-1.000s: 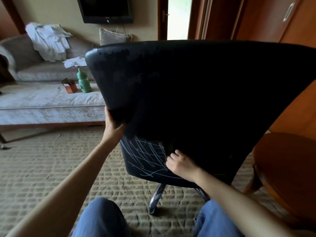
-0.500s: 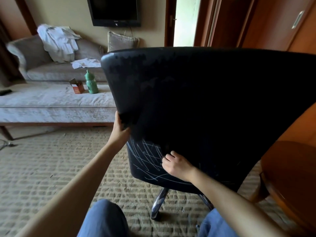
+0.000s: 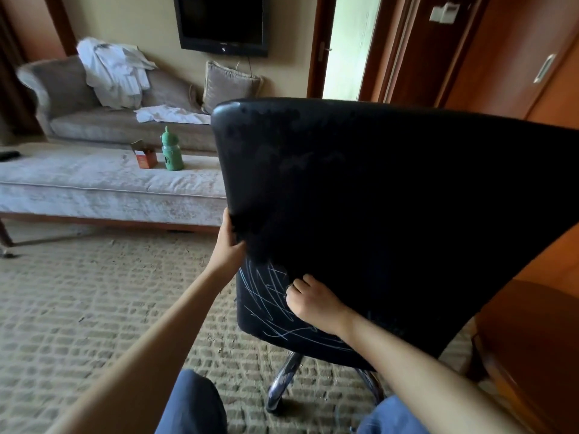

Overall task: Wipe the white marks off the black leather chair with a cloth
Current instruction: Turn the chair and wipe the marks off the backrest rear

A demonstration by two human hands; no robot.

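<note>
head view: the black leather chair [image 3: 376, 198] fills centre-right; the left hand [image 3: 230, 245] clamps its left edge. the right hand [image 3: 313, 303] rests curled on the back, cloth unseen, so i cannot tell its hold. the white marks [image 3: 266, 296] lie just left of those fingers [image 3: 302, 285], nearer that hand.

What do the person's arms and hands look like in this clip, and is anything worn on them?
The left hand and right hand are bare: no gloves, no rings or watch that I can see. The left forearm and right forearm are uncovered to the frame edge, with no sleeves showing. Blue trousers cover the knees.
</note>
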